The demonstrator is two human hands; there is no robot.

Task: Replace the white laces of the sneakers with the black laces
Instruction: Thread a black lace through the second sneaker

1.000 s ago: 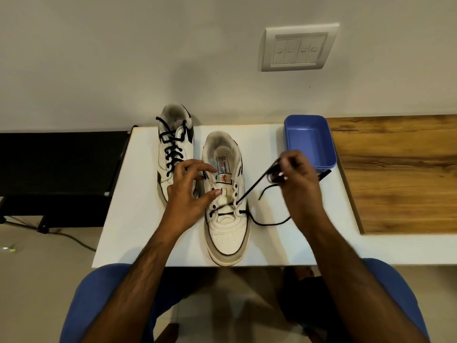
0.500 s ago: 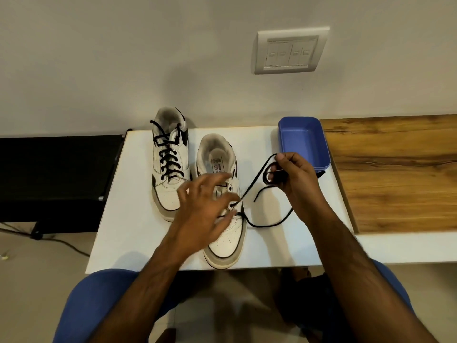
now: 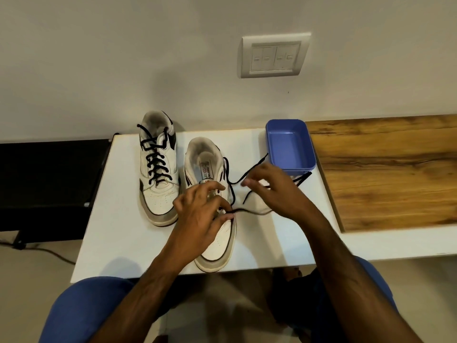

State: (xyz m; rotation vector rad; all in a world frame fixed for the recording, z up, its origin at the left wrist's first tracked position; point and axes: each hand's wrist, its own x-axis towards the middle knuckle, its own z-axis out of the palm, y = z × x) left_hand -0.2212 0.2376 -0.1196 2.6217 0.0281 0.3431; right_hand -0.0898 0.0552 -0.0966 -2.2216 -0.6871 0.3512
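I see two white leather sneakers standing side by side on the white rectangular table (image 3: 118, 233), toes toward its near edge. The far-left sneaker (image 3: 158, 169), close to the table's back edge, is already threaded with a black lace (image 3: 154, 159) criss-crossed up its eyelets. The nearer sneaker (image 3: 215, 206) sits toward the middle of the table, its toe reaching the near edge, and carries only a loose black cord lace (image 3: 232, 191) that runs from the lower eyelets out to the right across the tabletop.

My left hand (image 3: 200, 216) lies over the front of the nearer sneaker, fingers curled, thumb and forefinger pinching the loose lace where it leaves the eyelet. My right hand (image 3: 274, 191) hovers just right of that sneaker above the lace; the fingers look spread and relaxed, but they are blurred, so I cannot tell whether any strand is caught between them.

A blue plastic rectangular tray (image 3: 309, 147) rests at the table's back right corner, one lace end lying against its near wall. A wood-grain countertop (image 3: 383, 174) adjoins the table's right edge, and a white switch plate (image 3: 275, 55) is on the wall behind.
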